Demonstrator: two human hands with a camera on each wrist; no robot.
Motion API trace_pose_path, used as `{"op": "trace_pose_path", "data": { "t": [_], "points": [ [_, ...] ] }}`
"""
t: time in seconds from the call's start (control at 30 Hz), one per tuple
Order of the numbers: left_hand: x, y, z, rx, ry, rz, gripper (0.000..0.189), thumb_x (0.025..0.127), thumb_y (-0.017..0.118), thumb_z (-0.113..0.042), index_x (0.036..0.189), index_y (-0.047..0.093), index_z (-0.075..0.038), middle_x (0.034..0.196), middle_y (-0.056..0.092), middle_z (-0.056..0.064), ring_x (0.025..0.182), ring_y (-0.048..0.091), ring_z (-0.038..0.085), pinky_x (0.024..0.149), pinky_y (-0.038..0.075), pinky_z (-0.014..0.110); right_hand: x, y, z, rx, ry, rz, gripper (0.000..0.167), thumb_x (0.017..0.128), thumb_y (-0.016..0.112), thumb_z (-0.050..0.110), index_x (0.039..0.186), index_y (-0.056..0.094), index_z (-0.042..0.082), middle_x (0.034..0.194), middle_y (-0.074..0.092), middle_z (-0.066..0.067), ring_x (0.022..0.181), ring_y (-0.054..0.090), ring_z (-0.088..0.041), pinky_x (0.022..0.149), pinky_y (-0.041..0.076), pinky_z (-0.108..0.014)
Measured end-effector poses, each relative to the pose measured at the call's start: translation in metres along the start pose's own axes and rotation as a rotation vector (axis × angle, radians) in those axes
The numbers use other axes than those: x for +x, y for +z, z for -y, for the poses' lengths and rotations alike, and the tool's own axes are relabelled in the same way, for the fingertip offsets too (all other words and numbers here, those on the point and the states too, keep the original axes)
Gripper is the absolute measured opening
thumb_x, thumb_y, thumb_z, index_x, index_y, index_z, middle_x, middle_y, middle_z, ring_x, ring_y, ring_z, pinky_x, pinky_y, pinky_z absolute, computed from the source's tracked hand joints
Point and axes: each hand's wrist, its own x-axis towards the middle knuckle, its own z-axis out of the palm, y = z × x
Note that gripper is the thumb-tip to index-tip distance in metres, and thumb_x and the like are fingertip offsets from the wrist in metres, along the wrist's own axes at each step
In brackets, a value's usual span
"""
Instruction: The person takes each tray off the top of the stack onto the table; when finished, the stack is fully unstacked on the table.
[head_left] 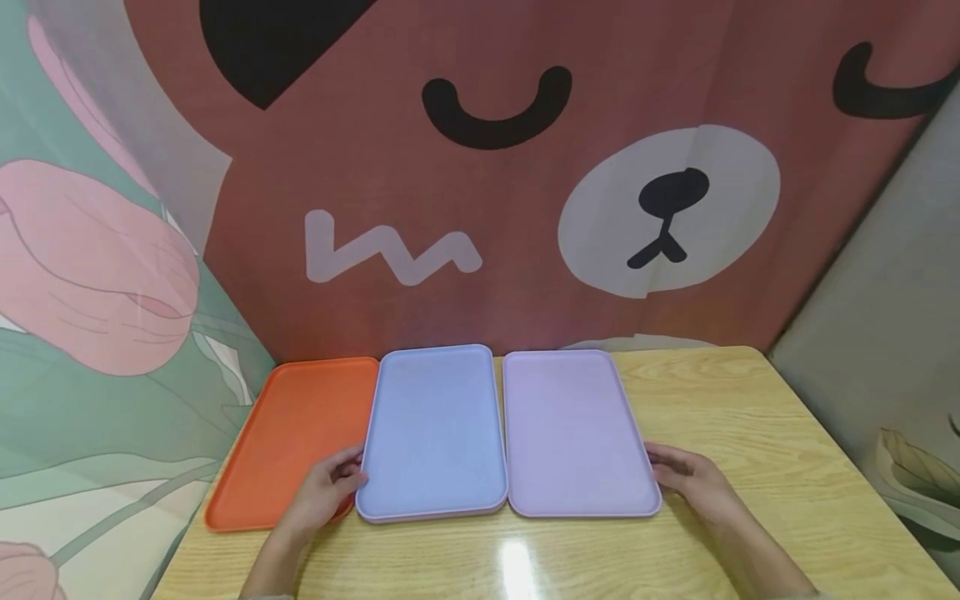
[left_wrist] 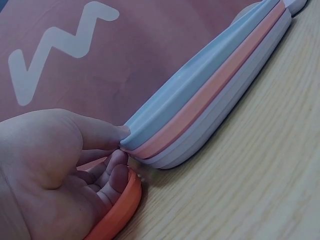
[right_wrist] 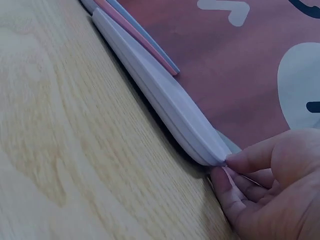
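My left hand (head_left: 318, 496) is at the left edge of a blue tray (head_left: 435, 433), its thumb on the rim and its other fingers curled below. In the left wrist view, a pink tray (left_wrist: 200, 106) and a pale tray (left_wrist: 195, 139) lie stacked under the blue one. An orange tray (head_left: 300, 433) lies at the left, partly behind that hand. My right hand (head_left: 701, 487) pinches the lower right edge of a lavender tray (head_left: 577, 433), thumb above and fingers low at its side. The lavender tray lies just right of the blue stack.
The trays lie in a row on a wood-grain table (head_left: 750, 433). Behind it hangs a cloth (head_left: 510, 292) printed with a brown bear's face. A flower-print cloth (head_left: 97, 275) covers the left side, and a pale grey surface (head_left: 847, 308) stands at the right.
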Motion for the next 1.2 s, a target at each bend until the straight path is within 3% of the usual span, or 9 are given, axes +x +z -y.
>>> {"op": "trace_pose_path", "data": {
  "t": [0.3, 0.57, 0.83, 1.07, 1.2],
  "points": [
    [0.0, 0.0, 0.0, 0.003, 0.002, -0.007, 0.048, 0.095, 0.068, 0.0, 0.14, 0.054, 0.01, 0.11, 0.063, 0.014, 0.098, 0.057, 0.018, 0.079, 0.052, 0.02, -0.004, -0.001, 0.005, 0.034, 0.044, 0.009, 0.052, 0.102, 0.06, 0.01, 0.143, 0.044, -0.017, 0.143, 0.051, -0.031, 0.106, 0.062, 0.002, 0.091, 0.052, -0.021],
    [0.001, 0.0, 0.001, -0.02, 0.002, -0.002, 0.048, 0.095, 0.067, 0.001, 0.14, 0.054, 0.01, 0.11, 0.063, 0.014, 0.097, 0.057, 0.016, 0.08, 0.052, 0.019, -0.005, -0.002, 0.012, 0.069, -0.033, 0.047, 0.048, 0.104, 0.052, 0.006, 0.139, 0.041, -0.025, 0.14, 0.048, -0.039, 0.105, 0.064, 0.0, 0.091, 0.055, -0.025],
    [-0.001, 0.0, 0.0, -0.022, 0.019, 0.008, 0.049, 0.095, 0.067, 0.0, 0.141, 0.052, 0.011, 0.11, 0.063, 0.015, 0.096, 0.056, 0.016, 0.079, 0.052, 0.019, -0.007, 0.002, 0.024, -0.008, -0.056, 0.015, 0.048, 0.103, 0.053, 0.009, 0.14, 0.045, -0.02, 0.139, 0.052, -0.036, 0.108, 0.063, -0.003, 0.09, 0.054, -0.025],
    [-0.001, -0.001, 0.001, -0.021, 0.0, 0.001, 0.049, 0.095, 0.068, -0.001, 0.141, 0.053, 0.009, 0.111, 0.063, 0.014, 0.098, 0.057, 0.017, 0.079, 0.052, 0.019, -0.006, 0.016, 0.037, -0.132, -0.081, -0.074, 0.04, 0.103, 0.058, 0.01, 0.137, 0.056, -0.011, 0.138, 0.058, -0.027, 0.11, 0.058, 0.003, 0.09, 0.048, -0.016],
    [0.001, -0.001, 0.003, -0.025, 0.001, -0.004, 0.049, 0.095, 0.068, -0.001, 0.141, 0.054, 0.009, 0.108, 0.063, 0.014, 0.098, 0.057, 0.018, 0.08, 0.052, 0.02, -0.004, 0.024, 0.044, -0.17, -0.119, -0.09, 0.038, 0.103, 0.059, 0.01, 0.136, 0.059, -0.007, 0.136, 0.061, -0.023, 0.114, 0.059, -0.003, 0.092, 0.045, -0.014]
  ]
}}
